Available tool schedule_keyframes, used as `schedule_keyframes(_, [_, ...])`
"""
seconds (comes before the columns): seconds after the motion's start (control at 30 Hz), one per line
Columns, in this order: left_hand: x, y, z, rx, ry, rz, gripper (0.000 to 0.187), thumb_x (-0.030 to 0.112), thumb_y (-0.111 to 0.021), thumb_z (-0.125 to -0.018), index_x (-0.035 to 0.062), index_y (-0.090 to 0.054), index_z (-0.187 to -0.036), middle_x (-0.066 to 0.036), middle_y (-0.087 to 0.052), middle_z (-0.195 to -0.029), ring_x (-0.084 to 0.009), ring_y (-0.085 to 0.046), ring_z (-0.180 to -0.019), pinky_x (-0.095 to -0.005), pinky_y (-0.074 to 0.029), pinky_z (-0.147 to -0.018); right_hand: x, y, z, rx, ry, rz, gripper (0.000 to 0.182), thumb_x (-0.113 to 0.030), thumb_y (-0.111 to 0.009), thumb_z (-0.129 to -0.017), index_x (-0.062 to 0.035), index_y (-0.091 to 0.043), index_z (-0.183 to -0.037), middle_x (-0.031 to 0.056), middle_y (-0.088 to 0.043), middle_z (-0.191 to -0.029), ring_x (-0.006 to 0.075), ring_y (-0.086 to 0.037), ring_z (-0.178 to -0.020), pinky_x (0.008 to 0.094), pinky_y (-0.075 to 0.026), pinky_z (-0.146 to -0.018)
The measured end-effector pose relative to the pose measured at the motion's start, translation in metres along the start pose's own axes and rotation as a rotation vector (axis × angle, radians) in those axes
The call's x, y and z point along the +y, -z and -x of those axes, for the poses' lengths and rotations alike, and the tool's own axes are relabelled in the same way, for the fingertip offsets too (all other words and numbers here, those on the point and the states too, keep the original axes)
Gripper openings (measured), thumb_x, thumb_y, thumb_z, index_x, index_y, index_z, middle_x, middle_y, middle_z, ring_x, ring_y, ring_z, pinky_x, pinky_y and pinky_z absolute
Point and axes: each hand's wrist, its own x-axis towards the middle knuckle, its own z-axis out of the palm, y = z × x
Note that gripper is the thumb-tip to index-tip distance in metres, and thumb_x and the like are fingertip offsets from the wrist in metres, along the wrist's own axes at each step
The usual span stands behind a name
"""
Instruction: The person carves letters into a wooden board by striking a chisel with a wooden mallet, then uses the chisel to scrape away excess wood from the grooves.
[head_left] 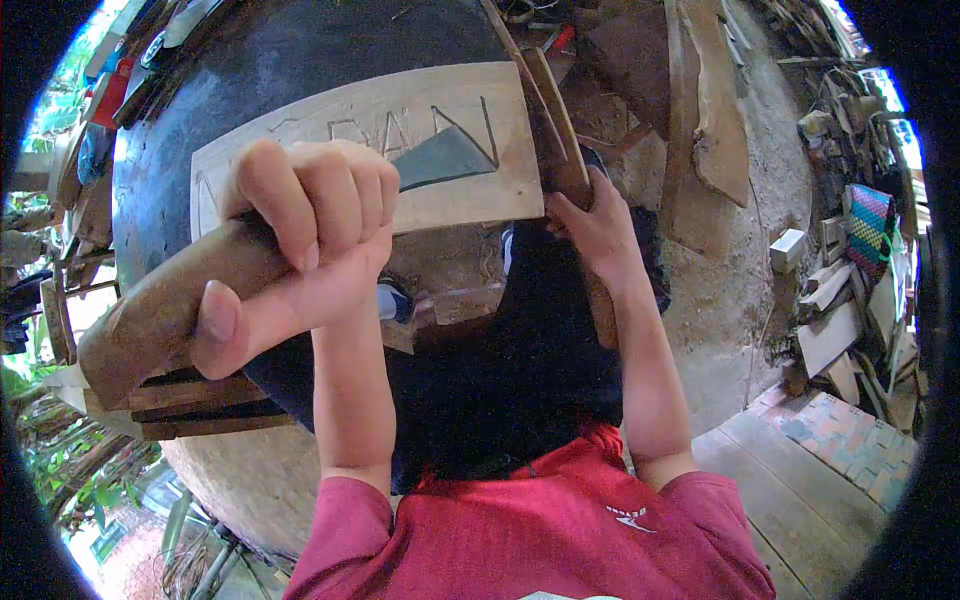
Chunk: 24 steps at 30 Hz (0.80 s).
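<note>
My left hand [320,220] is closed around the thick brown wooden handle [160,300] of a tool, raised close to the camera. A flat grey-green blade [450,160] shows beyond my fist, over a pale wooden board [515,130]; it looks like part of the same tool, though the join is hidden. Large letter-like outlines are marked on the board, which lies on a dark tabletop [270,80]. At the table's right side, my right hand [600,230] is wrapped round a long brown wooden bar [557,125]. Its lower end [600,315] shows beneath my wrist.
Long planks [710,110] lie on the dirt floor to the right. Scrap wood [850,310], a woven colourful bag [868,225] and a small white block [788,248] are farther right. Wooden strips [200,405] lie under the raised handle. Red and dark items [108,95] crowd the upper left.
</note>
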Motion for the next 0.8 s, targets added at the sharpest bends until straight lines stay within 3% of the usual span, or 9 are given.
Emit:
schedule_keyframes(0.2, [0.001,0.002,0.003,0.023,-0.011,0.011,0.054,0.062,-0.067,-0.073,0.0144,-0.041,-0.069,0.005,-0.034,-0.051,-0.0082,-0.025,-0.043,-0.0275,-0.018,-0.044,0.0,-0.002,0.0,0.001,-0.022,-0.046,0.036,-0.015,-0.072,-0.09,0.0032,-0.061,-0.118,0.0083,-0.071,-0.088,0.0135,-0.068,-0.071,0.0293,-0.057,-0.065])
schedule_keyframes(0.3, [0.002,-0.004,0.005,0.07,0.005,-0.044,0.054,0.061,-0.069,-0.074,0.0163,-0.04,-0.067,0.006,-0.03,-0.05,-0.0075,-0.024,-0.043,-0.0273,-0.016,-0.044,0.012,-0.002,-0.005,0.034,0.057,0.087,0.039,-0.022,-0.077,-0.09,-0.0004,-0.06,-0.118,0.0133,-0.072,-0.088,0.0199,-0.072,-0.066,0.0365,-0.057,-0.063])
schedule_keyframes(0.5, [0.003,-0.007,0.008,0.084,0.012,-0.068,0.054,0.062,-0.068,-0.073,0.0163,-0.039,-0.067,0.006,-0.03,-0.051,-0.0079,-0.023,-0.043,-0.0279,-0.016,-0.045,0.006,-0.003,-0.001,-0.003,-0.005,-0.092,0.038,-0.021,-0.076,-0.09,-0.0014,-0.061,-0.118,0.0101,-0.071,-0.086,0.0165,-0.069,-0.067,0.0334,-0.055,-0.061])
schedule_keyframes(0.8, [0.004,-0.007,0.006,0.063,0.012,-0.091,0.055,0.064,-0.067,-0.072,0.0166,-0.04,-0.067,0.006,-0.032,-0.05,-0.008,-0.023,-0.042,-0.0281,-0.016,-0.045,0.007,-0.003,0.001,0.001,0.012,-0.123,0.036,-0.021,-0.077,-0.09,-0.0017,-0.061,-0.116,0.0088,-0.071,-0.085,0.0147,-0.068,-0.066,0.0321,-0.055,-0.06])
